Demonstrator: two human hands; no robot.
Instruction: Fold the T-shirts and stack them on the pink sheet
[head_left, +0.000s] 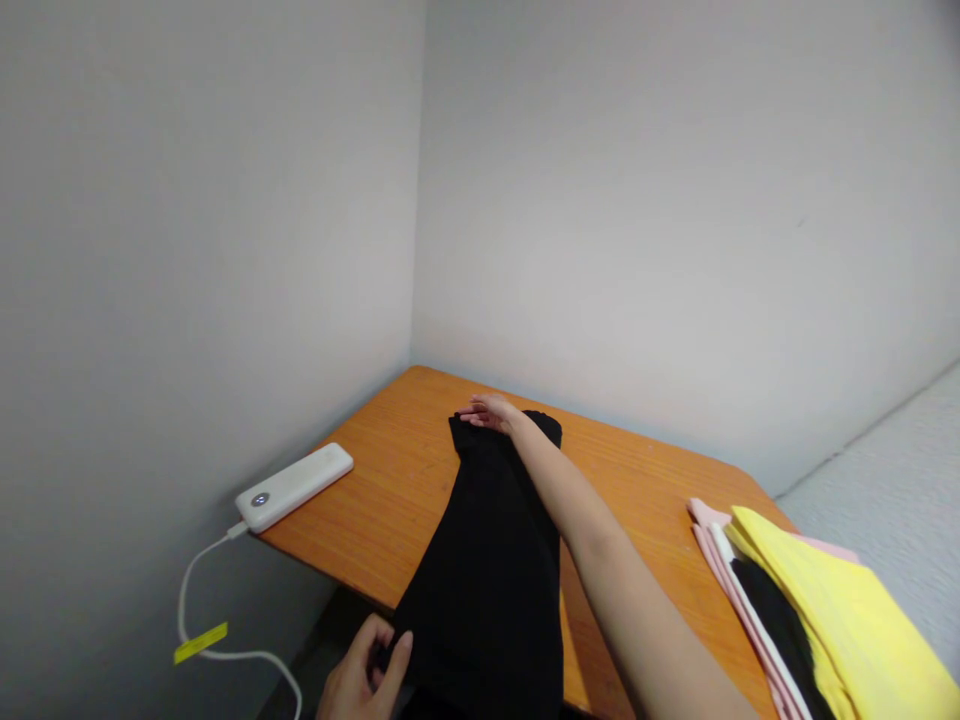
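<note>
A black garment (491, 560) lies lengthwise over the wooden table, its near end hanging past the front edge. At its far end a short flap, like a sleeve, sticks out to the left. My left hand (367, 670) pinches the garment's near left side between thumb and fingers, just off the table's front edge. Stretched out over the far end, my right hand (491, 411) rests on the cloth with its fingers extended. The right forearm crosses over the garment's right side and hides part of it.
The wooden table (397, 480) stands in a corner against grey-white walls. A white power bank (296, 487) lies at its left edge, with a white cable (182, 600) hanging down. Folded clothes, with a yellow garment (847, 610) on top, are stacked at the right.
</note>
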